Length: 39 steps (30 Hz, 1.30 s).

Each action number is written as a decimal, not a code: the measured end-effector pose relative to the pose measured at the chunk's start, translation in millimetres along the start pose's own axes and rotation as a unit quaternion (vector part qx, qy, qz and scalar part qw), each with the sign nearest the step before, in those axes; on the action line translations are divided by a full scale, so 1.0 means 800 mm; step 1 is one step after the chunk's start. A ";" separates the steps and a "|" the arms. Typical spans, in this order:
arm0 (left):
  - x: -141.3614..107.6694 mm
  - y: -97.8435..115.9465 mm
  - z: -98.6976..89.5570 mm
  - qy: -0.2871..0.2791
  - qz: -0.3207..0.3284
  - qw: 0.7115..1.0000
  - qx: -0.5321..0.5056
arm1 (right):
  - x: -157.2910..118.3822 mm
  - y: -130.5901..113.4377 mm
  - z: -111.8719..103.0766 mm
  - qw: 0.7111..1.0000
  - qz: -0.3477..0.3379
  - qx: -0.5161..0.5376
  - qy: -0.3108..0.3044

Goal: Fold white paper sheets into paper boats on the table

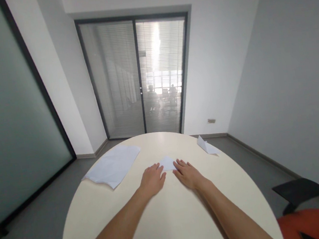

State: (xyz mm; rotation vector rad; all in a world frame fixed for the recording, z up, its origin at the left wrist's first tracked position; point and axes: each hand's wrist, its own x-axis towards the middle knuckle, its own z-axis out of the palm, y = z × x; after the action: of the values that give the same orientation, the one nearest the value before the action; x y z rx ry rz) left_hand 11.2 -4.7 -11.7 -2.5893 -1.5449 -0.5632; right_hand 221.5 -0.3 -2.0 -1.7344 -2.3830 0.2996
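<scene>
A small folded piece of white paper (167, 163) lies flat on the round cream table (170, 218), between my two hands. My left hand (152, 178) rests at its left side, fingers apart, fingertips touching the paper's edge. On the other side my right hand (189, 173) lies with spread fingers, its fingertips on the paper's right corner. Neither hand is closed round anything. The parts of the paper under the fingertips are hidden.
Large white sheets (114, 165) lie at the table's left edge. A folded white paper (208, 147) with a raised point stands near the right edge. An orange and black chair (312, 225) is at the lower right. Beyond the table are glass doors (139, 75) with blinds.
</scene>
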 end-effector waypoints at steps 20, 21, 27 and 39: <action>0.002 0.000 -0.003 -0.015 -0.035 0.999 -0.016 | -0.001 0.009 -0.016 0.995 -0.036 0.020 0.089; 0.002 0.000 -0.003 -0.014 -0.034 0.999 -0.016 | -0.001 0.010 -0.016 0.995 -0.037 0.021 0.091; 0.004 -0.003 0.000 -0.017 -0.038 0.999 -0.017 | -0.002 0.011 -0.017 0.994 -0.032 0.033 0.104; 0.004 -0.010 -0.008 -0.018 -0.048 0.997 -0.050 | -0.001 0.010 -0.018 0.993 -0.006 0.050 0.108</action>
State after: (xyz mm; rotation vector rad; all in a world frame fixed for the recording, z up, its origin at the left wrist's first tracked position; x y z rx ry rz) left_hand 4.0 0.5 -5.6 -2.6227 -1.7013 -0.6226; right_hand 232.7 2.1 9.3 -1.6182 -2.1858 0.2144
